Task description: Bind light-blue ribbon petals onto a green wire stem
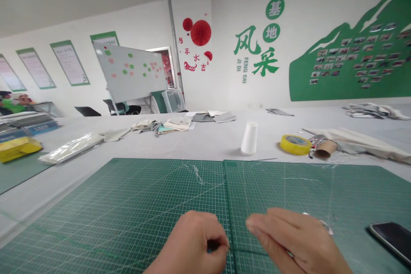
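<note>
My left hand (195, 244) is low over the green cutting mat (154, 197), its fingers curled and the thumb and index finger pinched together. Whatever sits in that pinch is too small to make out. To its right, a short gap away, my right hand (289, 237) points inward with the thumb and fingers pressed together; anything between them is hidden. Behind the right hand a small shiny silver-white object (327, 226) shows in part. Loose white threads (198, 175) lie on the mat, and a white thread cone (249, 138) stands upright beyond its far edge.
A dark phone (393, 239) lies at the right. Farther back are a yellow tape roll (295, 144), a cardboard tube (326, 149) and grey cloth pieces (369, 139). On the left are a plastic-wrapped packet (72, 147) and a yellow box (19, 149).
</note>
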Demonstrator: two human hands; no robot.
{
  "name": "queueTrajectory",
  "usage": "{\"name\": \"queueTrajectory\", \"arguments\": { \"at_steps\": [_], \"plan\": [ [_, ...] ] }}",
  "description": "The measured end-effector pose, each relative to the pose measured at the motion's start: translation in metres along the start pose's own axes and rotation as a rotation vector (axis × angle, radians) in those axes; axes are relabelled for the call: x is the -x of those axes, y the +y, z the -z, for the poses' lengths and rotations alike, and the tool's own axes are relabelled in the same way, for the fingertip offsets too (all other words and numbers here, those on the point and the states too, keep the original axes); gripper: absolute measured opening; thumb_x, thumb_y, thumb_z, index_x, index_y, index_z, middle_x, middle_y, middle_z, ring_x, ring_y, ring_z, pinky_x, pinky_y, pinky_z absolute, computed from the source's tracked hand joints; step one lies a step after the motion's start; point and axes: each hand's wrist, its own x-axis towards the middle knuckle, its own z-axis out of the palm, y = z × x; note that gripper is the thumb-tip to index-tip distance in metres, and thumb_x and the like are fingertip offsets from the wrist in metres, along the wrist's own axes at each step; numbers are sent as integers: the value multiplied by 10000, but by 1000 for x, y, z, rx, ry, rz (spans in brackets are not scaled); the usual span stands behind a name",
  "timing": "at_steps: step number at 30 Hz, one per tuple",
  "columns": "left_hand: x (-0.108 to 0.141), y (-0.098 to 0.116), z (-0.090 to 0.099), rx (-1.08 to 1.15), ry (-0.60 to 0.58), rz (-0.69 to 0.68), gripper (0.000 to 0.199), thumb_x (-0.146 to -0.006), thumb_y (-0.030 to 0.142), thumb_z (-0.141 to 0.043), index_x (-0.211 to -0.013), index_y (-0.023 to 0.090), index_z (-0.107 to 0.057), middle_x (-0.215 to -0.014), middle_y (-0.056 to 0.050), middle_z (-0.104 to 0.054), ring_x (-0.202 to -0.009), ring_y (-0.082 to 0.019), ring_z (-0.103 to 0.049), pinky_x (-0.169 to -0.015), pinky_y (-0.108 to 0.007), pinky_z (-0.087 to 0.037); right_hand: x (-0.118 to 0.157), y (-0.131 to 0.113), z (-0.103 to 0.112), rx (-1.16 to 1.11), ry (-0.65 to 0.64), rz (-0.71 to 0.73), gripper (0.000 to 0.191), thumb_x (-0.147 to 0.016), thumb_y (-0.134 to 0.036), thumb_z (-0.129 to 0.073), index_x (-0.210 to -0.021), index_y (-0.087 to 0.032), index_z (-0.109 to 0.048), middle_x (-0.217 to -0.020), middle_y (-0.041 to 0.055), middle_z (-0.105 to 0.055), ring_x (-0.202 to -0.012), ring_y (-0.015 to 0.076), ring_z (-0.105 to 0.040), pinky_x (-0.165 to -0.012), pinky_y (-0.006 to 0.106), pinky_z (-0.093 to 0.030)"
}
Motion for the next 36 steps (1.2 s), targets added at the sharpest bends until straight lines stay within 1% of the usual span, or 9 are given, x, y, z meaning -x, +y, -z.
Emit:
{"name": "queueTrajectory", "arguments": {
  "at_steps": [5,8,13,18,26,29,32,35,36],
  "plan": [
    [0,-5,0,21,-44,-141,204,-584,14,-525,-525,165,-648,-498,47,-494,-517,-80,-445,-523,-199,-296,-3,11,-5,-130,-45,-94,309,-983,-260,-427,-803,-228,-675,-590,-19,-604,-532,140,-579,-508,257,-415],
    [0,-5,3,44,-50,-196,205,-572,-6,-522,-529,159,-636,-495,51,-503,-524,-73,-443,-536,-188,-301,-4,17,-8,-229,-66,-171,265,-966,-270,-463,-801,-235,-667,-642,-29,-645,-574,135,-608,-543,249,-438],
    [2,-3,9,36,-51,-206,204,-578,-35,-552,-524,149,-622,-492,54,-523,-537,-70,-450,-559,-183,-310,-6,24,-14,-321,-119,-278,263,-952,-297,-482,-765,-228,-655,-689,-31,-672,-624,140,-622,-588,251,-450],
    [3,-1,14,68,-118,-211,204,-611,-38,-591,-563,150,-653,-515,52,-556,-561,-71,-474,-595,-183,-332,-6,27,-21,-360,-166,-344,293,-936,-330,-502,-698,-212,-626,-647,-30,-640,-609,146,-584,-583,251,-429],
    [7,4,23,58,-114,-139,225,-635,-19,-590,-586,169,-703,-532,39,-572,-583,-85,-501,-618,-194,-360,-6,31,-40,-418,-292,-436,270,-885,-282,-536,-650,-183,-624,-601,-31,-563,-591,140,-514,-562,239,-368],
    [8,6,26,125,-90,-118,237,-644,-2,-579,-602,179,-725,-543,29,-586,-589,-94,-518,-612,-199,-370,-5,28,-47,-438,-323,-451,242,-868,-243,-545,-653,-175,-632,-595,-36,-556,-586,130,-501,-552,226,-346],
    [7,6,29,243,17,-25,200,-669,43,-592,-604,175,-727,-566,20,-591,-586,-101,-525,-601,-208,-379,-2,23,-56,-457,-356,-426,225,-843,-192,-554,-629,-172,-622,-583,-41,-553,-575,119,-499,-540,213,-333],
    [3,2,30,424,159,131,130,-710,140,-623,-611,164,-703,-598,12,-591,-604,-112,-508,-606,-228,-383,3,17,-65,-417,-369,-343,265,-850,-165,-538,-590,-173,-589,-570,-41,-557,-565,112,-508,-528,205,-323],
    [1,0,30,497,175,178,122,-723,171,-621,-628,162,-698,-586,13,-582,-588,-113,-494,-584,-231,-374,5,15,-67,-388,-372,-305,262,-856,-155,-529,-602,-175,-590,-581,-39,-573,-567,110,-520,-530,202,-327]
  ]
}}
